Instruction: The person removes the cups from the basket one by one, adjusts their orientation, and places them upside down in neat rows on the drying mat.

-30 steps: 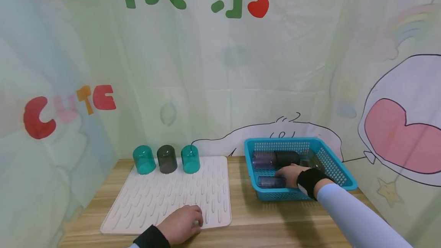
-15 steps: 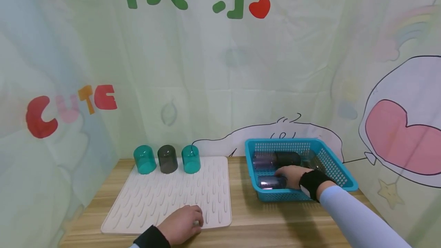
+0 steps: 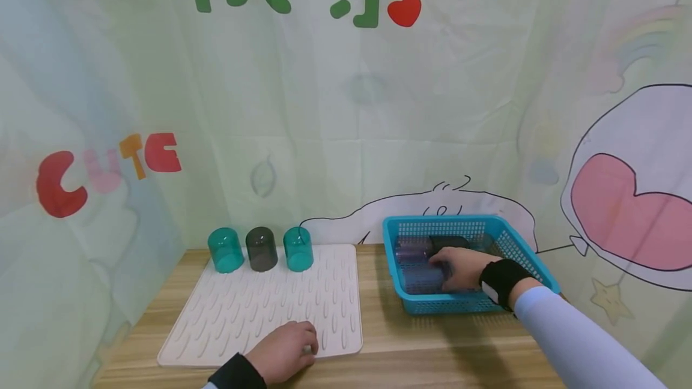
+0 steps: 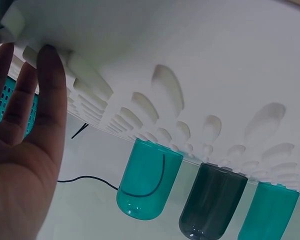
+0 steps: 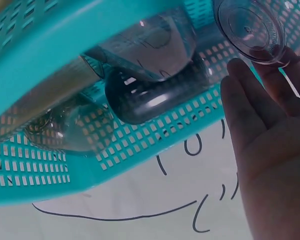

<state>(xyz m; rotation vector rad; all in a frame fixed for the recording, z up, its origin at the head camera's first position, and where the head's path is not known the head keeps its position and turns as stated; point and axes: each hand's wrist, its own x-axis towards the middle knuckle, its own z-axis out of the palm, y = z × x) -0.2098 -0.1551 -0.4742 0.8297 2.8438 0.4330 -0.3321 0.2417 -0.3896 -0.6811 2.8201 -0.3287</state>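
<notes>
My right hand [image 3: 464, 268] is inside the blue basket [image 3: 449, 306], gripping the near end of a transparent bluish cup [image 3: 421, 280]. In the right wrist view, the fingers [image 5: 270, 95] lie against the round base of that clear cup [image 5: 247, 31]; the thumb is hidden. Behind it lie a purplish cup [image 3: 412, 248] and a dark cup [image 3: 450, 244]. My left hand [image 3: 283, 350] rests at the front edge of the white ribbed mat [image 3: 270, 299], fingers loosely bent, holding nothing.
Along the mat's back edge stand two teal cups [image 3: 226, 251] and a dark grey cup [image 3: 262, 250] between them, all upside down. More clear cups [image 5: 70, 125] lie in the basket. A printed cloth [image 3: 324, 107] hangs behind the wooden table [image 3: 400, 347].
My right hand has risen slightly in the basket, and the bluish cup has shifted and blurred with it. The left hand and the cups on the mat have stayed put.
</notes>
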